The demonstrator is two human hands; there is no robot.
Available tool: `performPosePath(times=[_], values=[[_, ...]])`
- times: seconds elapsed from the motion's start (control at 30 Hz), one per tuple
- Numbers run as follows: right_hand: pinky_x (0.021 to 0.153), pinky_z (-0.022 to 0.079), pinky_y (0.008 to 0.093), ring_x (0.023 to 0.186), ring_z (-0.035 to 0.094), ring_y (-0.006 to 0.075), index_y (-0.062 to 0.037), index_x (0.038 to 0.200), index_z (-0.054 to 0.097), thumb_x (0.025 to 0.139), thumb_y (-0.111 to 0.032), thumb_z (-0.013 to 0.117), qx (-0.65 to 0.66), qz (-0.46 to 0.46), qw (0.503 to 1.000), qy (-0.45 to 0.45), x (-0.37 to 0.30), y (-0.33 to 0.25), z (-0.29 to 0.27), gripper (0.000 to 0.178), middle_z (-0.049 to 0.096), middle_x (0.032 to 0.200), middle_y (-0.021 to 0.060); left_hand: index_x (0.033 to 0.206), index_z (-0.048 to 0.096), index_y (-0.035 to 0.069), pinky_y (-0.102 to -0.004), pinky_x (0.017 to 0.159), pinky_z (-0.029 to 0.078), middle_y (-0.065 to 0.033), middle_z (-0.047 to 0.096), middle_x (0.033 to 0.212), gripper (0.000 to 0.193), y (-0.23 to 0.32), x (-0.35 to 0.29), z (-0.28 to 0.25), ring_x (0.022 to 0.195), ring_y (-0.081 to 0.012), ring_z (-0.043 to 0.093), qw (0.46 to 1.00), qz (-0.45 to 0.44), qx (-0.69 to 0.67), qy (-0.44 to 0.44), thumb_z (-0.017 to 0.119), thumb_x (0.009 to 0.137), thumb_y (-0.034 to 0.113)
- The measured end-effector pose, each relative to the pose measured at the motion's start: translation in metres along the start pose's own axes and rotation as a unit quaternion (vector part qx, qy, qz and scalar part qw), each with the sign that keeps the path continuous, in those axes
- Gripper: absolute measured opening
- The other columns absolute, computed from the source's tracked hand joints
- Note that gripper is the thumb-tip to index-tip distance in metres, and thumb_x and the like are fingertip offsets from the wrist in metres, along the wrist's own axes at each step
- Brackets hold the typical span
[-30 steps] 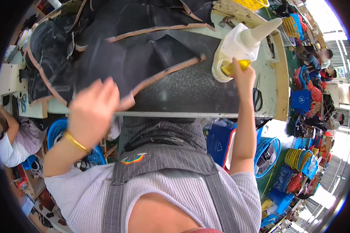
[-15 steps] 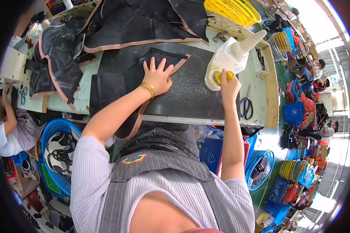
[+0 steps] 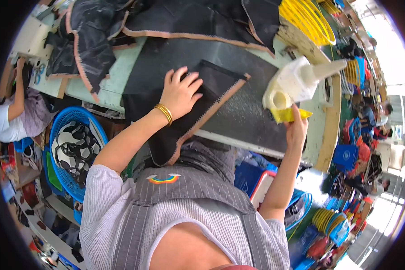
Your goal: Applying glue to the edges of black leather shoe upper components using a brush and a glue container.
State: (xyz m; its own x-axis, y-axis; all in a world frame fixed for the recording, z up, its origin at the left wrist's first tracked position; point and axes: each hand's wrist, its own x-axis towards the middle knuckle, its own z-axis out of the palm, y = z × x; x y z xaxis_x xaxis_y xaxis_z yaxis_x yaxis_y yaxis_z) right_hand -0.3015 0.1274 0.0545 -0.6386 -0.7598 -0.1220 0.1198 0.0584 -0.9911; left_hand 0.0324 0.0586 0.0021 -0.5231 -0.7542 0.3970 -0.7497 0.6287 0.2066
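My left hand (image 3: 181,94) lies with its fingers spread on a black sheet piece (image 3: 200,96) with a pinkish-tan zigzag-cut edging (image 3: 216,108). The piece rests on a dark board (image 3: 229,108), and its near part hangs over the front edge. To the right, my right hand (image 3: 297,129) pinches a flat yellow applicator (image 3: 289,115), which looks like a scraper. Its end is close to the round opening of a white plastic bottle (image 3: 297,83) lying on its side, with a long nozzle. Whether the applicator touches the bottle I cannot tell.
More black pieces with tan edging (image 3: 198,36) cover the far side, others (image 3: 83,49) the left. A yellow basket (image 3: 308,22) stands beyond the wooden rim (image 3: 333,135) at right. A blue basket (image 3: 78,150) of black-and-white pieces sits left. Another person's arm (image 3: 17,92) shows at left.
My right hand has drawn the yellow applicator out at the bottle's opening, toward me. The black piece has turned, its tan edge now showing along its right side. The view has shifted.
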Motion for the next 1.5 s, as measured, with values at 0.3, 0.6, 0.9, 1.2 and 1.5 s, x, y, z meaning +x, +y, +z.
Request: performPosePath(times=[0.3, 0.6, 0.9, 1.2, 1.5], values=[[0.050, 0.050, 0.0239, 0.057, 0.059, 0.0110, 0.0058, 0.077, 0.063, 0.080, -0.025, 0.066, -0.174, -0.104, 0.940, -0.273, -0.014, 0.036, 0.191, 0.031, 0.061, 0.066, 0.0066, 0.101, 0.060, 0.007, -0.0390, 0.093, 0.038, -0.0132, 0.046, 0.117, 0.037, -0.004, -0.015, -0.003, 0.109, -0.0330, 0.043, 0.987, -0.085, -0.133, 0.037, 0.069, 0.072, 0.027], [0.047, 0.045, 0.0212, 0.053, 0.059, 0.0123, 0.0057, 0.078, 0.062, 0.082, -0.022, 0.064, -0.222, -0.062, 0.930, -0.287, -0.004, 0.028, 0.213, 0.028, 0.062, 0.067, 0.0074, 0.095, 0.053, 0.001, -0.0350, 0.077, 0.045, -0.0149, 0.044, 0.098, 0.027, -0.025, -0.016, 0.009, 0.089, -0.0280, 0.051, 0.943, -0.187, -0.265, 0.070, 0.067, 0.074, 0.010], [0.053, 0.045, 0.0188, 0.060, 0.057, 0.0084, 0.0025, 0.077, 0.059, 0.078, -0.018, 0.064, -0.209, -0.059, 0.873, -0.437, -0.014, 0.011, 0.230, 0.022, 0.059, 0.070, 0.0060, 0.092, 0.041, 0.000, -0.0270, 0.072, 0.050, -0.0120, 0.047, 0.090, 0.028, -0.027, -0.011, 0.019, 0.080, -0.0197, 0.060, 0.829, -0.321, -0.434, 0.143, 0.059, 0.073, -0.009], [0.056, 0.046, 0.0212, 0.060, 0.057, 0.0103, 0.0023, 0.075, 0.059, 0.076, -0.014, 0.061, -0.248, -0.060, 0.879, -0.402, 0.001, 0.004, 0.165, 0.017, 0.060, 0.069, 0.0059, 0.103, 0.042, -0.003, -0.0264, 0.072, 0.051, -0.0136, 0.061, 0.091, 0.034, -0.029, -0.008, 0.018, 0.080, -0.0187, 0.064, 0.836, -0.318, -0.429, 0.127, 0.060, 0.074, -0.006], [0.058, 0.047, 0.0212, 0.063, 0.057, 0.0095, -0.0002, 0.077, 0.059, 0.080, -0.015, 0.063, -0.170, -0.076, 0.914, -0.361, -0.006, 0.001, 0.154, 0.016, 0.059, 0.069, 0.0028, 0.087, 0.064, -0.004, -0.0236, 0.064, 0.049, -0.0106, 0.067, 0.078, 0.016, -0.034, 0.006, 0.026, 0.070, -0.0132, 0.064, 0.750, -0.389, -0.514, 0.151, 0.063, 0.079, 0.010]])
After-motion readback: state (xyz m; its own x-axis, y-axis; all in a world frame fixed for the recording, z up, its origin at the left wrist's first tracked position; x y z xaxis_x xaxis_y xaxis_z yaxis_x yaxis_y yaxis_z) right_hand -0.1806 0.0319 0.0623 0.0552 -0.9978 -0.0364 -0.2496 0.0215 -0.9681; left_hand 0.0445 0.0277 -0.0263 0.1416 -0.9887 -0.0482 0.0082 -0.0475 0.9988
